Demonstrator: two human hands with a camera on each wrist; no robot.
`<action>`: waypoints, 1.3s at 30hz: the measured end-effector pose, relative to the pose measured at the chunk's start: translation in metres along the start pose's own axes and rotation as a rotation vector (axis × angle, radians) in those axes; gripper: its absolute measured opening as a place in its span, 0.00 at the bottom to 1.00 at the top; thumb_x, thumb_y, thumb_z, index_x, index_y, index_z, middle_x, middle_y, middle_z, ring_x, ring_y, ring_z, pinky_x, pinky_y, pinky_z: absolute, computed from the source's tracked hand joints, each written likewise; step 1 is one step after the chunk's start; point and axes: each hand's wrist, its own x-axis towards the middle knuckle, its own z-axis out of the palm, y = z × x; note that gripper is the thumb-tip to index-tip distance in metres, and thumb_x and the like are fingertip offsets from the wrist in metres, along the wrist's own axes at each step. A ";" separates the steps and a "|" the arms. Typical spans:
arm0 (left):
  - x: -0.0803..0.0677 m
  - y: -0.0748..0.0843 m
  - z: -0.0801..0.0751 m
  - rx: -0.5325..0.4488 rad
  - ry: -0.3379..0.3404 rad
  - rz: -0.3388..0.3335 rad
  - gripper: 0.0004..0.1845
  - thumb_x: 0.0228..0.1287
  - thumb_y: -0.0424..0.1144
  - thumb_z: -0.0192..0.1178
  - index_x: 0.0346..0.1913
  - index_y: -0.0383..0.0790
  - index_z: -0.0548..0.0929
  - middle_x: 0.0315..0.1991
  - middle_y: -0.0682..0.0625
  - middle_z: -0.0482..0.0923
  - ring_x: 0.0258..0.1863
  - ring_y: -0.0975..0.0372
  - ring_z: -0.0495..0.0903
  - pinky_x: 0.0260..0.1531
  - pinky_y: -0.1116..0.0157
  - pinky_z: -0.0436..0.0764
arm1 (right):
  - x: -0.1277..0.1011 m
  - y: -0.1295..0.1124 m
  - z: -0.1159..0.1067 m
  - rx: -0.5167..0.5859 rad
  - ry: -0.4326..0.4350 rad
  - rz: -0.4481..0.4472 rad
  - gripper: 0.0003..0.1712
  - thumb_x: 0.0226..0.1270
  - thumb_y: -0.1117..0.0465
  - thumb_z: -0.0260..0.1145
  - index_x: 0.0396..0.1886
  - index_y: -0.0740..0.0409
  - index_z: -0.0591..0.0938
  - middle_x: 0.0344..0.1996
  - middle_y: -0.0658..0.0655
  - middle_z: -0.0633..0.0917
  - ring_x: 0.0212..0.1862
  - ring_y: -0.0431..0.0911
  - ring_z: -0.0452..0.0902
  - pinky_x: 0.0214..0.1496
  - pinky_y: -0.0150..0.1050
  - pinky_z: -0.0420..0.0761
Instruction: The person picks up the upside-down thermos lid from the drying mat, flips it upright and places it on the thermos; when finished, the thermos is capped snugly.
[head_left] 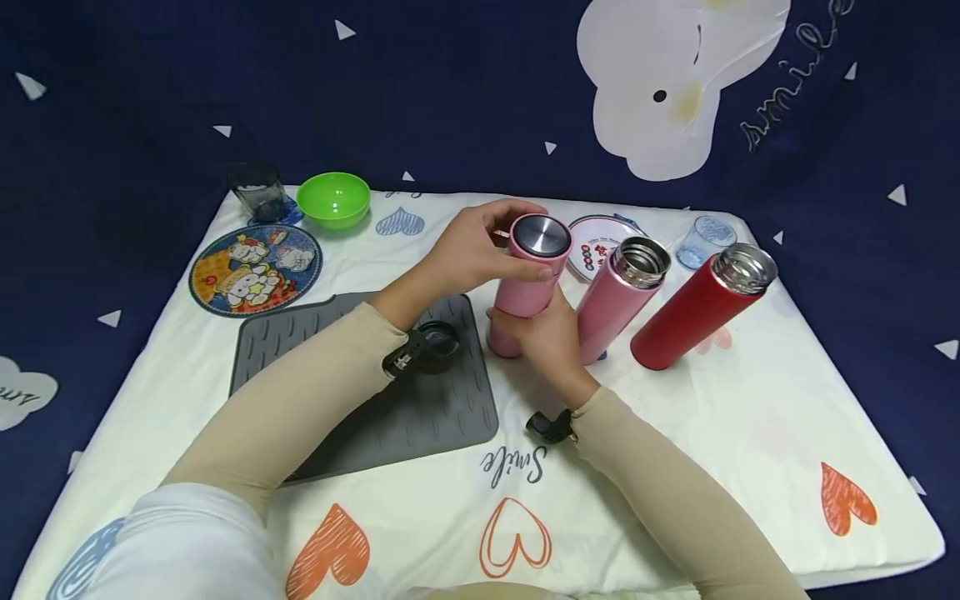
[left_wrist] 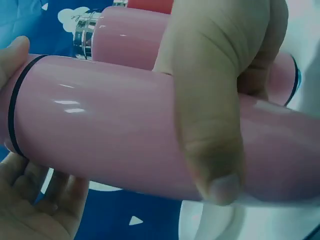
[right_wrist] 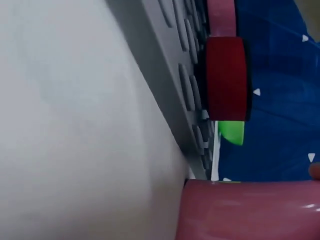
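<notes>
Both hands are wrapped around the capped light-pink steel flask (head_left: 525,283): left hand (head_left: 468,250) gripping up near the lid, right hand (head_left: 543,337) clutching the lower body.

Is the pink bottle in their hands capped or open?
Capped: the pink bottle has a pink lid with a steel top on; both neighbouring bottles show open mouths.

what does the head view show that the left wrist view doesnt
Only the head view: the green bowl, grey mat, the red flask's open mouth, and the right hand gripping the capped pink flask low down.
Only the left wrist view: the left thumb pressed across that flask, close up.
Both: the capped pink flask, the left hand, and the open pink flask behind.
</notes>
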 end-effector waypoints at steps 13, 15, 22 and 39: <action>0.005 -0.002 0.007 0.040 -0.150 -0.075 0.47 0.52 0.44 0.75 0.72 0.41 0.60 0.60 0.49 0.69 0.59 0.60 0.69 0.57 0.62 0.73 | -0.035 -0.032 -0.038 0.076 -0.112 0.158 0.55 0.60 0.55 0.72 0.76 0.58 0.46 0.71 0.60 0.56 0.71 0.51 0.53 0.71 0.51 0.56; -0.004 0.000 -0.003 0.141 -0.180 -0.125 0.52 0.51 0.47 0.75 0.73 0.41 0.53 0.64 0.48 0.64 0.63 0.60 0.65 0.60 0.61 0.69 | -0.051 -0.030 -0.048 -0.007 -0.142 0.106 0.50 0.61 0.55 0.71 0.74 0.59 0.52 0.71 0.61 0.58 0.70 0.54 0.54 0.70 0.53 0.57; -0.070 0.009 -0.064 0.923 -0.266 -0.190 0.58 0.39 0.66 0.75 0.68 0.36 0.60 0.61 0.43 0.63 0.58 0.51 0.60 0.59 0.52 0.63 | -0.096 -0.022 -0.077 -0.308 -0.113 -0.324 0.23 0.53 0.69 0.65 0.52 0.59 0.77 0.59 0.54 0.75 0.60 0.53 0.62 0.57 0.46 0.64; -0.151 -0.025 -0.102 1.173 -0.417 -0.413 0.43 0.34 0.64 0.78 0.54 0.40 0.83 0.39 0.50 0.84 0.39 0.53 0.81 0.45 0.44 0.74 | -0.103 -0.016 -0.086 -0.354 -0.269 -0.363 0.26 0.56 0.67 0.73 0.54 0.53 0.77 0.46 0.46 0.80 0.48 0.44 0.75 0.50 0.48 0.64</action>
